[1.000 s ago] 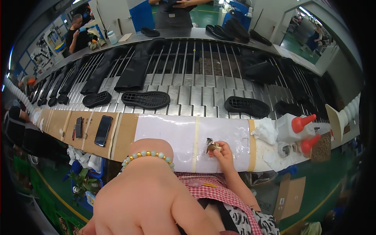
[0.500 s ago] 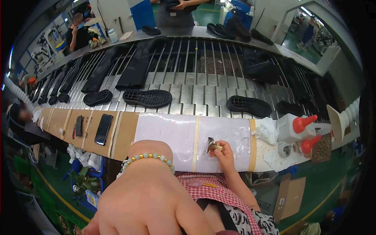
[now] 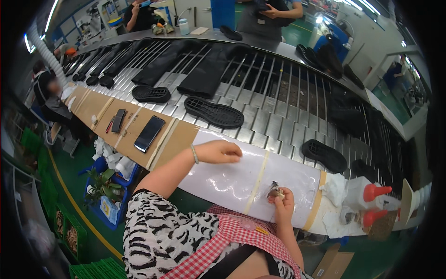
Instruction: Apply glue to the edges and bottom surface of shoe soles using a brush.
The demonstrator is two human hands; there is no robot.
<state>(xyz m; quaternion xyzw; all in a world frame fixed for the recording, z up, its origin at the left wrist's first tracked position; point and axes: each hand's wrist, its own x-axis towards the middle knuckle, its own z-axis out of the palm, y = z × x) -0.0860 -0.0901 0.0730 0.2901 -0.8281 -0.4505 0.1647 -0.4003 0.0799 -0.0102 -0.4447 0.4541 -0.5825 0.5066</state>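
My left hand (image 3: pixel 219 152), with a bead bracelet at its wrist, is over the white covered board (image 3: pixel 216 179). Its fingers are loosely bent, thumb a little apart, and nothing shows in them. The closest black shoe sole (image 3: pixel 214 112) lies tread up on the metal slat conveyor, beyond that hand. Farther right, my right hand (image 3: pixel 285 201) pinches a small brown piece with a dark tip (image 3: pixel 274 191), too small to name surely. That hand is low over the same board, right of its pale tape strip.
Black boots (image 3: pixel 204 69) and more soles (image 3: pixel 324 155) lie along the conveyor (image 3: pixel 260 123). On the cardboard at left is a phone (image 3: pixel 149 134). Bottles with red caps (image 3: pixel 375 191) and crumpled white paper (image 3: pixel 333 188) stand right. A co-worker (image 3: pixel 262 21) handles a dark item across the conveyor.
My left hand has gone from close in front of the camera to out over the board. The view has turned and shifted; my right hand still pinches the small piece.
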